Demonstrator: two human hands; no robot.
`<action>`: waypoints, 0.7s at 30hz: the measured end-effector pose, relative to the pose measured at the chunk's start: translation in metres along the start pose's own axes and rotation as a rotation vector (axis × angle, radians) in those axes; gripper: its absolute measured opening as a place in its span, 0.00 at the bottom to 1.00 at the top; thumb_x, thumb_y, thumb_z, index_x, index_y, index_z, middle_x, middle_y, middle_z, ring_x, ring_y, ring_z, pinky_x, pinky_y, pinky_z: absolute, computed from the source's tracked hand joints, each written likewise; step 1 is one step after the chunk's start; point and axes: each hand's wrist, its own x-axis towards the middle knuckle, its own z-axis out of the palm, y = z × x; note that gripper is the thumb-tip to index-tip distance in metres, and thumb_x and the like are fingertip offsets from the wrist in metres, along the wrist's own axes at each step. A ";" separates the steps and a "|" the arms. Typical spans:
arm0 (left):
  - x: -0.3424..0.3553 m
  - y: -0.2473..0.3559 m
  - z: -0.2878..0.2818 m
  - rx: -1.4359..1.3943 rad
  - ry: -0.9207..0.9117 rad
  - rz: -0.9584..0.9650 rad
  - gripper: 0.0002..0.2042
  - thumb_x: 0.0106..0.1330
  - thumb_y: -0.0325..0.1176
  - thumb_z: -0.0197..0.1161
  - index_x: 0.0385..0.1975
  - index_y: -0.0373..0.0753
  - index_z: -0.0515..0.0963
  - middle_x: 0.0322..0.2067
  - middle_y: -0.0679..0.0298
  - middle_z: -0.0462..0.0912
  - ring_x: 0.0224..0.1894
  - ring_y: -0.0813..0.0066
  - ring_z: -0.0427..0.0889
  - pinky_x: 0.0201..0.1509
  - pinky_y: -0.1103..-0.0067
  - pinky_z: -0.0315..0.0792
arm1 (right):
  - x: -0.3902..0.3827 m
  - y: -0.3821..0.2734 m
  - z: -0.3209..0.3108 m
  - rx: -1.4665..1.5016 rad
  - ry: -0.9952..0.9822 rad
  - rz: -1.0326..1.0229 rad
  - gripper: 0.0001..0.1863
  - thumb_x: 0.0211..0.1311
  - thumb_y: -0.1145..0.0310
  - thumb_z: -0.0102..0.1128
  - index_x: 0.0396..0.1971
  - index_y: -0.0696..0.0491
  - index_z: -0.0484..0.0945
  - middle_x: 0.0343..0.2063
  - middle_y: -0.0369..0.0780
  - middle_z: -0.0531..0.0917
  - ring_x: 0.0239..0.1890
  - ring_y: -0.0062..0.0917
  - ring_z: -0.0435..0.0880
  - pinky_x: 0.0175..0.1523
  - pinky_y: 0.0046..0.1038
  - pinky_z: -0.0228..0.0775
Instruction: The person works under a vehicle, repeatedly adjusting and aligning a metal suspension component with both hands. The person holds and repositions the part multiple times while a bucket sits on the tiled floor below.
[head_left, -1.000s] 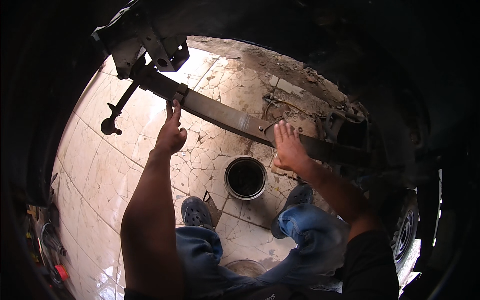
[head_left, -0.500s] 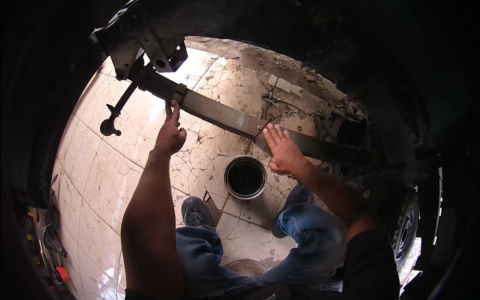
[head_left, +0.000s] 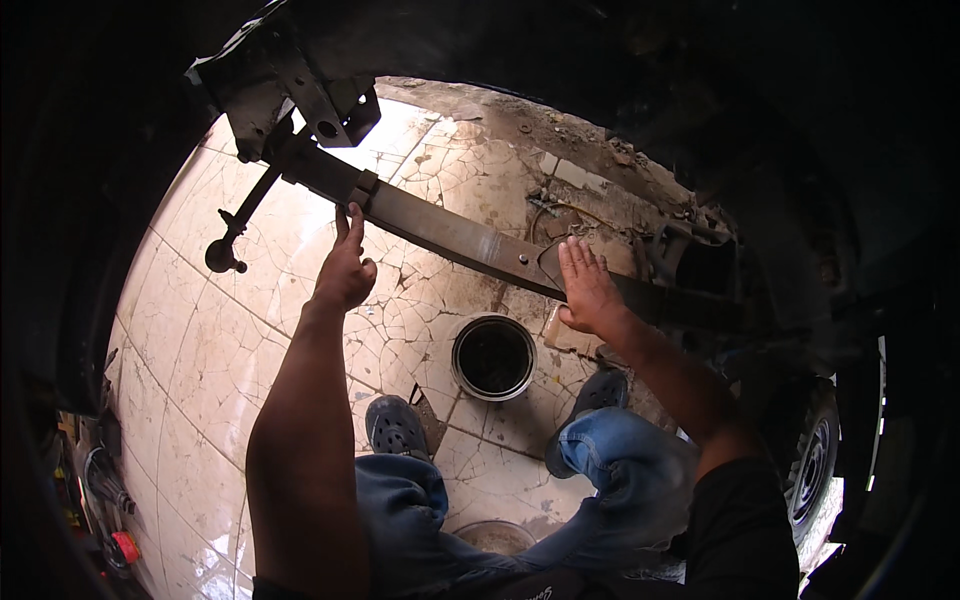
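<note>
A long, slightly arched flat metal bar (head_left: 440,227) runs slantwise above the tiled floor (head_left: 200,330), its left end under a dark bracket (head_left: 345,115) with a round hole, its right end lost in shadow. A metal clip (head_left: 363,190) wraps it near the left end; just beside this, the left hand (head_left: 348,270) sets its extended fingertips against the bar's near edge, and whether they pinch it I cannot tell. Farther right, past a shiny bolt head (head_left: 523,259), the right hand (head_left: 590,290) lies flat and open over the bar, fingers straight and together, closed around nothing. A thin dark piece (head_left: 550,264) with a curved edge shows beside its fingers; what it is stays unclear. Off the bar's left end slants a rod (head_left: 247,200) with a ball-shaped end. Below, a round tin (head_left: 456,357), dark inside, stands on the floor ahead of two clogs (head_left: 395,425). Rubble (head_left: 600,150) borders the floor's far edge; a tyre (head_left: 815,460) stands by its right edge.
</note>
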 end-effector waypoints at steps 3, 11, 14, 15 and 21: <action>0.000 -0.001 0.002 -0.004 0.004 0.010 0.46 0.60 0.21 0.51 0.76 0.50 0.33 0.76 0.50 0.28 0.60 0.49 0.78 0.56 0.72 0.77 | -0.006 -0.025 -0.006 0.021 -0.028 -0.052 0.59 0.52 0.55 0.70 0.74 0.61 0.39 0.75 0.54 0.45 0.77 0.46 0.46 0.77 0.46 0.41; -0.003 0.000 -0.003 -0.004 -0.005 -0.002 0.46 0.60 0.21 0.51 0.76 0.50 0.33 0.76 0.48 0.28 0.60 0.48 0.77 0.57 0.72 0.77 | 0.004 -0.008 -0.010 -0.009 -0.064 0.056 0.59 0.51 0.56 0.71 0.74 0.60 0.39 0.74 0.55 0.47 0.76 0.47 0.47 0.76 0.46 0.44; 0.000 0.000 0.001 -0.012 -0.002 0.003 0.46 0.60 0.21 0.51 0.76 0.49 0.32 0.76 0.47 0.27 0.61 0.48 0.77 0.58 0.72 0.77 | -0.011 -0.031 -0.008 0.003 -0.018 -0.075 0.59 0.51 0.57 0.70 0.74 0.59 0.39 0.74 0.55 0.47 0.76 0.47 0.47 0.76 0.46 0.44; 0.000 -0.002 0.003 -0.004 0.011 0.009 0.46 0.60 0.21 0.51 0.76 0.49 0.32 0.76 0.47 0.27 0.61 0.48 0.76 0.58 0.72 0.76 | -0.014 -0.037 -0.007 0.008 0.014 -0.147 0.59 0.50 0.58 0.70 0.74 0.59 0.39 0.74 0.55 0.47 0.76 0.47 0.47 0.76 0.46 0.44; 0.001 0.000 0.001 0.014 -0.001 -0.005 0.45 0.61 0.23 0.51 0.76 0.50 0.32 0.76 0.46 0.30 0.59 0.50 0.78 0.60 0.71 0.76 | 0.002 -0.003 0.004 0.005 0.065 -0.092 0.60 0.48 0.57 0.69 0.75 0.56 0.39 0.73 0.59 0.47 0.75 0.54 0.48 0.75 0.51 0.44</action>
